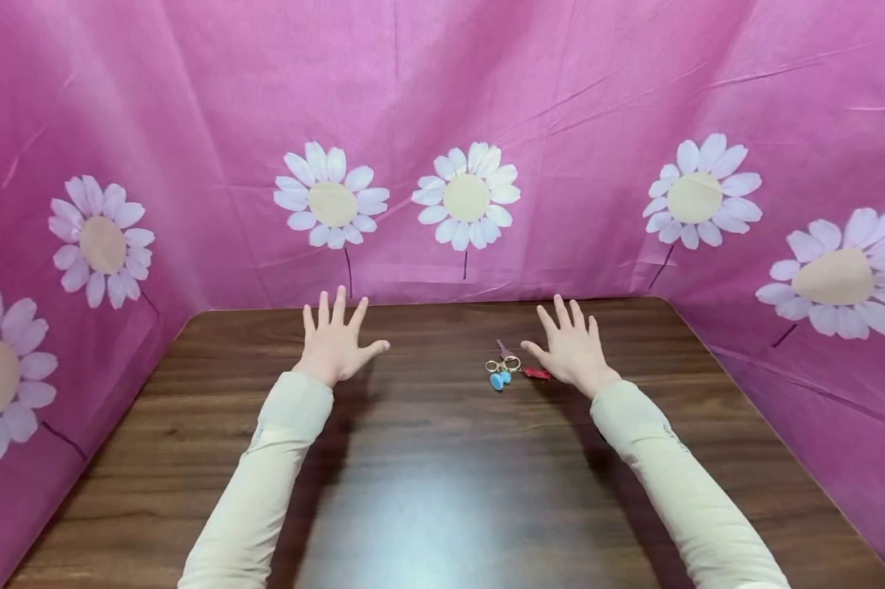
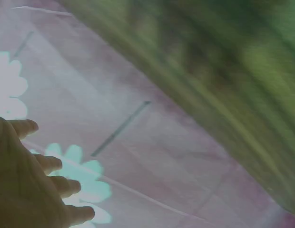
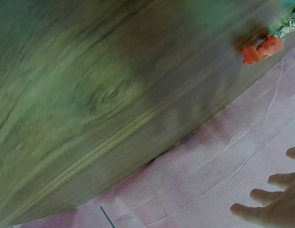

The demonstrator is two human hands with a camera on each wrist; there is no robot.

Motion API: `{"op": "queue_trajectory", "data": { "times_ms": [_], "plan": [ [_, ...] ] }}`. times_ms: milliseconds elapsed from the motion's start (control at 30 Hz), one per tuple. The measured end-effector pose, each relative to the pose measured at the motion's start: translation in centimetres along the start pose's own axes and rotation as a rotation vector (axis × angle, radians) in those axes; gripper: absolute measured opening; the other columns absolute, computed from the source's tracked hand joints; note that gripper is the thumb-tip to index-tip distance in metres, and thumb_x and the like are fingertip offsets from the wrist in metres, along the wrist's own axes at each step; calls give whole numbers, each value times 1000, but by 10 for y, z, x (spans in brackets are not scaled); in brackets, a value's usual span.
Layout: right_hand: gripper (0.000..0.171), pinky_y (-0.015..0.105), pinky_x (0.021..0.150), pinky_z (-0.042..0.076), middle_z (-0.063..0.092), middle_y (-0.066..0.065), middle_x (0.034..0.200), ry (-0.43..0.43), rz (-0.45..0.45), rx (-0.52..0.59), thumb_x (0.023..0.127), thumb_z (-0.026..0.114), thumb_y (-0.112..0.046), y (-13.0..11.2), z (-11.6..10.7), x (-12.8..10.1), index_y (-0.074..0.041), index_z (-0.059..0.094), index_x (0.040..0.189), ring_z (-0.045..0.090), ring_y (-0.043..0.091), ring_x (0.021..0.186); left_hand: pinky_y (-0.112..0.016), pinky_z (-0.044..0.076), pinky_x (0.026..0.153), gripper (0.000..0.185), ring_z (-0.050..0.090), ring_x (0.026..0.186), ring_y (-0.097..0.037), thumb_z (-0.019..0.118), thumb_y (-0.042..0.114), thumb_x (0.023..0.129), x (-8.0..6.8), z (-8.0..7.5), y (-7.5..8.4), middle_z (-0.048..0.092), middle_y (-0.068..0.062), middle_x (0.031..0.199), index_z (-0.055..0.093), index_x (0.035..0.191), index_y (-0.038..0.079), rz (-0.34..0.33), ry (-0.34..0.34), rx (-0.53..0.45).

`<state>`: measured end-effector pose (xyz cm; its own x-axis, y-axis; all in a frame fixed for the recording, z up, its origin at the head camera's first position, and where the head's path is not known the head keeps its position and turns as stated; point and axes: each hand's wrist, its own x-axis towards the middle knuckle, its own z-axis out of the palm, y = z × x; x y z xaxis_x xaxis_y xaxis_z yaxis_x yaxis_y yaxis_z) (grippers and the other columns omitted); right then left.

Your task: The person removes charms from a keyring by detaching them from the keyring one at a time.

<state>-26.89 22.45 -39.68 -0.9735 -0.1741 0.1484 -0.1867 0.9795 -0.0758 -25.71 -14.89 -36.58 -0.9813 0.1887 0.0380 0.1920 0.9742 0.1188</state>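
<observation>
A small bunch of keyrings [image 1: 512, 363] lies toward the far side of the table, with a purplish key [image 1: 503, 348], a light-blue charm [image 1: 497, 381] and a red charm [image 1: 536, 374] on gold rings. My right hand [image 1: 577, 353], fingers spread and palm down, is just right of it, the thumb near the red charm. In the right wrist view the red charm [image 3: 262, 49] shows at the upper right, away from the fingers [image 3: 257, 213]. Over the far left part of the table is my left hand [image 1: 332, 345], fingers spread, holding nothing.
The dark wood table [image 1: 413, 458] has a bright glare patch at its near middle. Pink cloth [image 1: 560, 98] printed with white daisies stands along the back and both sides, close behind the far table edge.
</observation>
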Motion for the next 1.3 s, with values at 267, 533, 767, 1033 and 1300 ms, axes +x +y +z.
{"op": "queue_trajectory", "data": {
  "times_ms": [267, 533, 767, 1033, 1300],
  "plan": [
    [65, 58, 102, 28, 28, 22, 145, 106, -173, -8, 87, 56, -43, 9, -8, -11, -4, 40, 136, 25, 40, 132, -57, 5, 111, 81, 7, 139, -38, 45, 62, 84, -4, -6, 28, 10, -19, 152, 21, 146, 15, 148, 94, -37],
    [49, 48, 99, 38, 46, 21, 132, 197, -355, 111, 82, 66, -23, 7, -7, -22, 1, 53, 123, 41, 34, 123, -52, 19, 110, 71, 23, 135, -38, 55, 47, 85, -14, -13, 53, 27, -19, 147, 33, 141, 10, 305, 129, -19],
    [37, 45, 94, 43, 59, 14, 117, 160, -376, 195, 83, 65, -17, 8, 2, -29, -3, 59, 116, 54, 30, 111, -41, 38, 102, 50, 45, 123, -28, 61, 33, 85, -25, -9, 76, 51, -12, 132, 52, 127, 7, 443, 217, -171],
    [28, 45, 87, 47, 65, 11, 107, 139, -377, 310, 81, 66, -11, 9, 12, -38, -2, 63, 108, 60, 28, 102, -37, 46, 91, 30, 59, 106, -19, 60, 25, 85, -28, 13, 90, 64, -2, 111, 63, 111, 9, 406, 137, -372],
    [22, 42, 82, 50, 68, 7, 95, 125, -401, 397, 77, 70, -6, 10, 23, -34, -2, 67, 99, 64, 25, 92, -34, 46, 91, 23, 60, 104, -19, 59, 17, 85, -11, 49, 103, 65, -3, 106, 64, 107, 9, 553, 17, -382]
  ]
}}
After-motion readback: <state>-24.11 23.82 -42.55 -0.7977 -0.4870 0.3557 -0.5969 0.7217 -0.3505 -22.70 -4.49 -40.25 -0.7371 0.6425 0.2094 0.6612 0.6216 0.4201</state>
